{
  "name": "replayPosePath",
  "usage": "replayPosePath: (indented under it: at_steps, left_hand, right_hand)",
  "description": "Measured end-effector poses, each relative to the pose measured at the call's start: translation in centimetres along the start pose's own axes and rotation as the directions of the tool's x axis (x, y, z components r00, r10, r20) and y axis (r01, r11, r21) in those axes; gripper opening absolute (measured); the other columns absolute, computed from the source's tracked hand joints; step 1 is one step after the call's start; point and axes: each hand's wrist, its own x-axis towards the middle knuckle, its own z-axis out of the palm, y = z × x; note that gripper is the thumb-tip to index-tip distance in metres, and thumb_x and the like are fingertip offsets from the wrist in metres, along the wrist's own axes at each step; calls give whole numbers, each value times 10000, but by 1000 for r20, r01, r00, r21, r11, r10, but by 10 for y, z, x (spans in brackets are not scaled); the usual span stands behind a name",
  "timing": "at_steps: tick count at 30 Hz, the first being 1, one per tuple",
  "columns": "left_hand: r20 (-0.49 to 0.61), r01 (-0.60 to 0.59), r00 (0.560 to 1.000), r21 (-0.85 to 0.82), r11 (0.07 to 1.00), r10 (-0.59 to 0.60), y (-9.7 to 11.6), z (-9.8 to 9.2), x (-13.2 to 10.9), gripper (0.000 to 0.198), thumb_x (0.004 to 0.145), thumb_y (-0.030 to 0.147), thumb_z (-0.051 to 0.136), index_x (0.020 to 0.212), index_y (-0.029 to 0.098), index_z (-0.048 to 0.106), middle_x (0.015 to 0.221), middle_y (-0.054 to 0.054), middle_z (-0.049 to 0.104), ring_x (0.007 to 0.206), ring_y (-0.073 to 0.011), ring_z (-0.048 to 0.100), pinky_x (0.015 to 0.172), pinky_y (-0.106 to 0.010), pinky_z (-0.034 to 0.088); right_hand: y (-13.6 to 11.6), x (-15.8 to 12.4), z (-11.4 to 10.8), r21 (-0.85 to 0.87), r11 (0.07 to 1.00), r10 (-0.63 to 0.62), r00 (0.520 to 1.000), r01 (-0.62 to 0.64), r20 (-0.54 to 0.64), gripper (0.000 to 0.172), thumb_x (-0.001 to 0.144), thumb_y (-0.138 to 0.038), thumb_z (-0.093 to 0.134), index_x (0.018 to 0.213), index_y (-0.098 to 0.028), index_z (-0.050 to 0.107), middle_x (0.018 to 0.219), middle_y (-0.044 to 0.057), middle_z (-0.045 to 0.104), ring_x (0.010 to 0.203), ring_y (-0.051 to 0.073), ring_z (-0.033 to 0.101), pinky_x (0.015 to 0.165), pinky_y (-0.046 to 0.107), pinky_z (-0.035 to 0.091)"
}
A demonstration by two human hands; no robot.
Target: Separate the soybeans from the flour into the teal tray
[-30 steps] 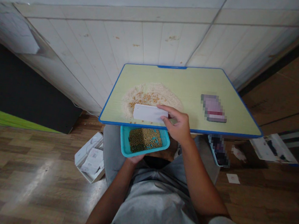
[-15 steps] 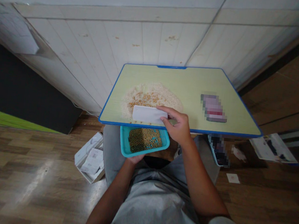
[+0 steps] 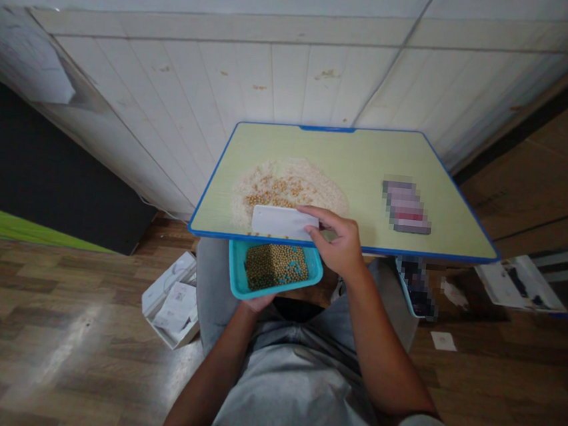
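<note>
My right hand (image 3: 337, 239) pinches the right end of a flat white card-like scraper (image 3: 283, 221) between thumb and fingers. The scraper stands on edge near the table's front rim. Just behind it lie loose yellow beans (image 3: 279, 191), scattered in a patch of pale rice-like grains (image 3: 320, 179). Below the front edge, my left hand (image 3: 260, 302) supports a turquoise plastic tray (image 3: 237, 285) from underneath, most of its fingers hidden by it. Inside the tray are many yellowish beans (image 3: 279, 266). A few beans sit at the rim in front of the scraper.
The pale-green table (image 3: 365, 154) has a blue edge and stands against a white panelled wall (image 3: 287, 79). A blurred-out phone-like object (image 3: 406, 208) lies on its right. On the floor are an open white box (image 3: 174, 309) at left and another tray (image 3: 414, 289) at right.
The scraper and my right hand have shifted very slightly toward the table's front edge. The tray in my left hand stays in place.
</note>
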Motion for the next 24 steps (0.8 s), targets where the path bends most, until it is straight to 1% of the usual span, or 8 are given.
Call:
replayPosePath:
  at_steps: [4,9,12,16,18,21,24]
  left_hand:
    - [-44,9,999,-3,1000,-9,1,-4,2,581,1115,512,224,1480,344,643,1660,31,547,1662,-245,255,1360,-576,109]
    - [-44,13,999,-2,1000,-13,1,-4,1,601,1117,524,198,1439,351,675,1643,49,565,1657,-251,270,1362,-575,103]
    - [-38,5,999,3,1000,-5,0,-1,1,575,1119,501,226,1468,339,654,1669,42,533,1666,-249,242,1359,-575,116]
    - [-24,-2,1000,10,1000,2,0,2,0,569,1114,513,269,1539,311,590,1714,16,468,1676,-276,199,1353,-592,144]
    - [-31,2,1000,9,1000,-2,0,3,0,569,1115,520,267,1558,322,565,1731,23,439,1679,-278,186,1351,-598,145]
    - [-59,27,998,11,1000,-27,1,4,0,567,1116,510,267,1576,323,541,1746,21,411,1680,-276,182,1347,-606,146]
    - [-78,17,997,-1,1000,-17,1,6,-1,580,1113,519,279,1575,297,549,1737,2,424,1677,-294,192,1343,-632,144]
  right_hand:
    - [0,-1,0,-15,1000,21,1000,-21,6,405,933,-209,651,1291,-348,781,1284,-10,818,1173,219,778,971,423,666]
    - [-2,-1,0,-6,1000,15,1000,-15,8,406,929,-207,651,1286,-345,786,1269,0,823,1172,227,780,971,429,666]
    - [-3,0,0,-16,1000,17,1000,-17,12,414,928,-196,647,1286,-349,785,1273,-7,822,1172,224,780,970,423,666]
    - [-2,-1,-1,-3,1000,-10,1000,10,11,417,939,-194,640,1302,-349,777,1279,-7,820,1176,223,779,987,423,660]
    - [-2,-1,-1,2,1000,-18,1000,18,6,409,940,-206,648,1300,-352,778,1274,-5,822,1170,224,781,985,425,661]
    - [-2,-2,0,-3,1000,-1,1000,2,9,401,929,-215,662,1288,-350,782,1272,-6,823,1161,224,783,940,411,674]
    - [-3,-1,1,-9,1000,8,1000,-8,-2,405,916,-195,662,1272,-337,789,1271,-4,823,1169,222,779,935,405,675]
